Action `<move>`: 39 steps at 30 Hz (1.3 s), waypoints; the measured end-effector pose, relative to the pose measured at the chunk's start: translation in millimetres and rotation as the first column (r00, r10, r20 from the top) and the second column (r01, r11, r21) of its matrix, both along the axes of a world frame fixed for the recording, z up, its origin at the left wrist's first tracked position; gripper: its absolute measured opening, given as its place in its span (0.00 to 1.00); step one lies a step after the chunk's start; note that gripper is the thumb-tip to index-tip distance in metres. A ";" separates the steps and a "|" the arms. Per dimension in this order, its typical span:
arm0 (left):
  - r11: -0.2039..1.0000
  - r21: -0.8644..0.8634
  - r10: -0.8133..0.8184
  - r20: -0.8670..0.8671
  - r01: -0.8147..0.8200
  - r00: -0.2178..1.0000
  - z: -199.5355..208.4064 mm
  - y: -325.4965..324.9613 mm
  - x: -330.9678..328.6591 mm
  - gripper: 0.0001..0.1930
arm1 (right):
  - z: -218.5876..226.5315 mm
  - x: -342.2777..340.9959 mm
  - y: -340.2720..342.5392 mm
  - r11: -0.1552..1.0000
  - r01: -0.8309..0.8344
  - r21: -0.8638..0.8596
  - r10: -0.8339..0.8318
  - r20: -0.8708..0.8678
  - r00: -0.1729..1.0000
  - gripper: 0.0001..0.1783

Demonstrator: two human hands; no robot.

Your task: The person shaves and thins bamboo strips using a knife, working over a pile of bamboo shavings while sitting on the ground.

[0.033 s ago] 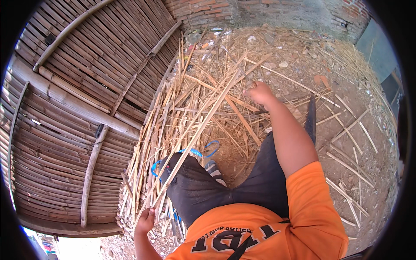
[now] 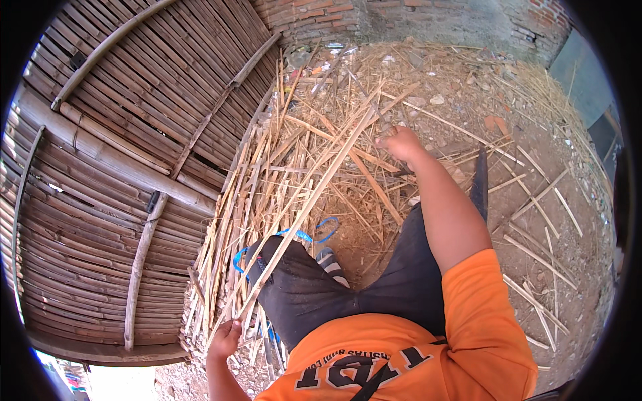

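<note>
My left hand, at the lower left, is closed on the near end of a long pale bamboo strip. The strip slants up and to the right across my left thigh, its far end near my right hand. That hand is closed, with the arm stretched forward. It seems to grip a slim grey blade-like tool, mostly lost among the strips; its kind is unclear. Beneath the held strip lies a thick heap of split bamboo strips. A blue strap shows by my left knee.
A bamboo slat wall with round poles rises on the left. Loose bamboo strips are scattered over the dirt at right. Behind stands a brick wall, with rubble and litter before it. My foot in a striped sandal is between my legs.
The far part of the held bamboo strip has shifted slightly, and less of the grey tool shows beside my right hand. Both hands stay in nearly the same places.
</note>
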State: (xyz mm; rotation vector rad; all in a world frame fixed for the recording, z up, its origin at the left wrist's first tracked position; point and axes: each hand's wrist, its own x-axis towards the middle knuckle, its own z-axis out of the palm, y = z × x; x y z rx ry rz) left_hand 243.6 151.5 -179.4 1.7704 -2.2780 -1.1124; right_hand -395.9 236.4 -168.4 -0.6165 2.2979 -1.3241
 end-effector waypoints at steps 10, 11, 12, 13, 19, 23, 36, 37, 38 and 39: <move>0.982 -0.090 -0.160 0.047 0.164 0.986 -0.9 -50.7 -30.2 0.27 | -32.8 -39.1 8.3 0.997 -0.039 0.073 0.029 0.141 0.990 0.41; 0.973 -0.151 -0.167 0.075 0.176 0.983 0.4 -52.5 -38.3 0.27 | -32.2 -37.8 9.5 0.998 -0.010 0.064 0.001 0.149 0.989 0.41; 0.959 -0.213 -0.170 0.101 0.188 0.980 3.9 -52.8 -48.6 0.28 | -22.0 -30.1 12.3 0.998 0.017 0.055 -0.026 0.154 0.988 0.40; 0.923 -0.311 -0.207 0.094 0.226 0.974 9.6 -49.7 -57.8 0.26 | -15.0 -25.4 13.6 0.998 0.045 0.045 -0.051 0.159 0.986 0.39; 0.722 -0.620 -0.225 0.209 0.307 0.952 23.5 -64.1 -21.7 0.24 | -11.1 -32.6 23.2 0.977 0.125 0.175 -0.065 -0.314 0.947 0.28; 0.723 -0.632 -0.126 0.276 0.279 0.953 14.8 -71.8 38.4 0.25 | -83.2 -113.9 25.5 0.864 0.447 -0.233 -0.419 0.160 0.894 0.12; 0.888 -0.414 0.170 -0.102 -0.198 0.980 -45.2 -28.0 -16.4 0.27 | -30.7 -61.7 29.3 0.903 0.360 -0.235 -0.264 0.357 0.896 0.16; 0.911 -0.363 0.170 -0.095 -0.193 0.981 -39.5 -24.3 -30.3 0.28 | -22.7 -50.7 29.1 0.932 0.292 -0.214 -0.245 0.220 0.944 0.19; 0.918 -0.364 0.113 -0.141 -0.158 0.984 -37.7 -20.7 -41.7 0.28 | -15.3 -41.8 26.8 0.957 0.227 -0.182 -0.216 0.079 0.973 0.21; 0.930 -0.337 0.111 -0.120 -0.146 0.987 -25.1 -9.0 -63.9 0.28 | -11.0 -37.2 26.4 0.983 0.129 -0.130 -0.143 -0.103 0.984 0.23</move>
